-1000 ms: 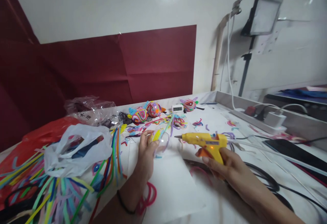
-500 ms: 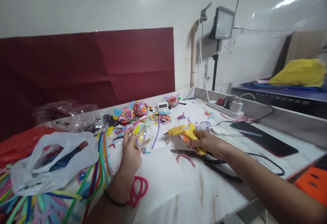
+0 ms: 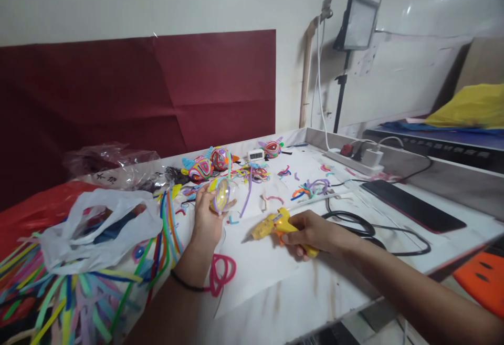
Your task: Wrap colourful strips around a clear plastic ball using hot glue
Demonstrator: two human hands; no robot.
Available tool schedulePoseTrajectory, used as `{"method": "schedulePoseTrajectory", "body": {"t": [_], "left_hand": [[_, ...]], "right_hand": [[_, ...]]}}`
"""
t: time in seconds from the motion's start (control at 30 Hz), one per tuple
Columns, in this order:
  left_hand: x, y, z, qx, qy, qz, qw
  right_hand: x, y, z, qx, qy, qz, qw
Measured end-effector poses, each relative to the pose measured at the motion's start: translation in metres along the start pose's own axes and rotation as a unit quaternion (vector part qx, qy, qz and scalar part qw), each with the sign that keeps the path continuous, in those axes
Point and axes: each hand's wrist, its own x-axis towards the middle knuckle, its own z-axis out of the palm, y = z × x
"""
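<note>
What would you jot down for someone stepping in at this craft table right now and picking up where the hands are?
Left hand: holds a clear ball wound with coloured pipe cleaners, lifted just above the table.
Right hand: grips the yellow glue gun, nozzle pointing left and down over the white sheet, apart from the ball.
Nearby: loose pipe cleaners at left, a pink loop by the left wrist, three finished wrapped balls at the back.
Done: ball partly wrapped.
Left: probably gluing and more wrapping, since clear plastic shows through.

Clear glossy plastic ball (image 3: 225,194), yellow plastic glue gun (image 3: 274,225) — fuzzy pipe cleaners (image 3: 165,229), white matt paper (image 3: 252,261).
</note>
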Motion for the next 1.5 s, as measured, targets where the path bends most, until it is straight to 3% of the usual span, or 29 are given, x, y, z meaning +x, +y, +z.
{"method": "schedulePoseTrajectory", "body": {"t": [0.1, 0.2, 0.27, 0.33, 0.53, 0.77, 1.13, 1.5], "left_hand": [[-0.001, -0.002, 0.001, 0.006, -0.006, 0.002, 1.000], [-0.003, -0.002, 0.002, 0.012, 0.000, 0.000, 1.000], [-0.005, -0.003, 0.002, 0.016, 0.001, -0.010, 1.000], [-0.006, -0.004, 0.002, 0.015, -0.013, -0.014, 1.000], [-0.012, -0.006, 0.002, 0.020, -0.077, -0.005, 0.997], [-0.016, -0.006, 0.003, 0.008, -0.107, -0.011, 0.994], [-0.014, -0.016, 0.002, 0.059, -0.148, 0.012, 0.987], [-0.019, -0.020, 0.004, 0.111, -0.148, 0.035, 0.982]], "right_hand": [[-0.001, 0.001, 0.001, -0.140, 0.062, -0.018, 0.988], [-0.006, -0.004, 0.004, -0.373, 0.180, -0.066, 0.908], [-0.009, -0.009, 0.006, -0.454, 0.228, -0.093, 0.856], [-0.010, -0.018, 0.007, -0.457, 0.248, -0.129, 0.844], [0.016, -0.049, 0.006, -0.211, 0.234, -0.257, 0.914], [0.048, -0.055, 0.013, -0.027, 0.175, -0.293, 0.940], [0.044, -0.036, 0.018, 0.028, 0.094, -0.243, 0.965], [0.041, -0.035, 0.019, 0.047, 0.085, -0.249, 0.963]]}}
